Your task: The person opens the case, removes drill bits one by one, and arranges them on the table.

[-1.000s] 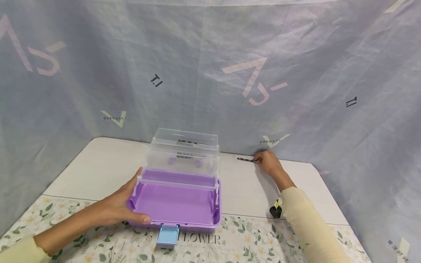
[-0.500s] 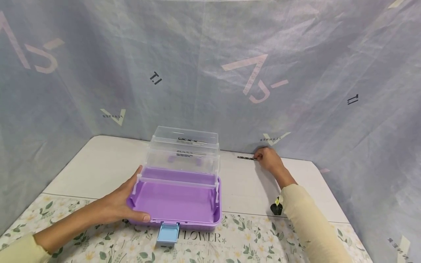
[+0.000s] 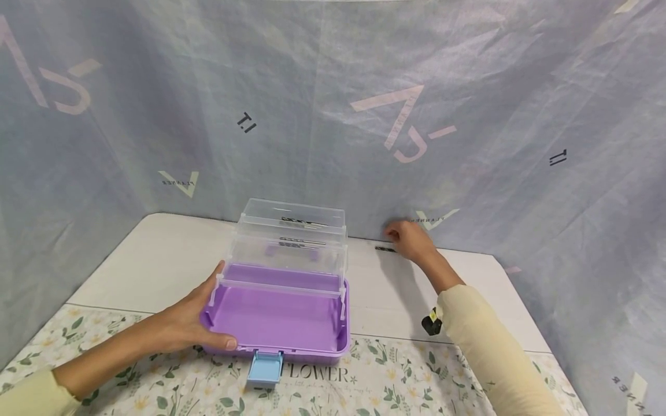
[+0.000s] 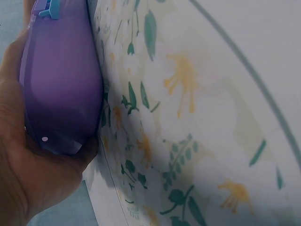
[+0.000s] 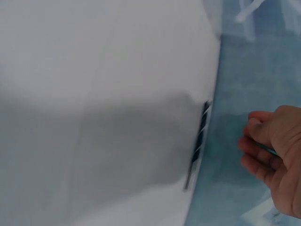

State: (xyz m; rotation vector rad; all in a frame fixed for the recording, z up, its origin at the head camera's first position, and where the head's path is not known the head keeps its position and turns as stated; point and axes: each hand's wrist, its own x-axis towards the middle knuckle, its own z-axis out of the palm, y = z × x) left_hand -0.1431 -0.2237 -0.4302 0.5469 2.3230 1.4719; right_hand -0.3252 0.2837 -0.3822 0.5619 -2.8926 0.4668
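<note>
A purple plastic storage box [image 3: 281, 323] stands raised open, with clear tiered trays [image 3: 291, 242] fanned back and a light-blue latch [image 3: 265, 368] hanging at its front. My left hand [image 3: 182, 326] grips its left end, thumb over the front rim; the left wrist view shows the palm against the box end. At the table's back edge lies a dark spiral drill bit [image 5: 199, 143], partly behind my right hand [image 3: 411, 240] in the head view. That hand hovers just above and beside it, fingers curled towards the thumb. I cannot tell whether something thin is between them.
Several drill bits [image 3: 302, 242] lie in the clear trays. A small black object with a yellow mark [image 3: 432, 322] is by the right sleeve. A grey-blue printed sheet [image 3: 312, 115] hangs behind the white table [image 3: 177, 248], whose front carries a floral cover [image 3: 395, 381].
My right hand has lifted off the drill bit at the back and shifted slightly left; the bit stays on the table. The left hand and the box have kept their place.
</note>
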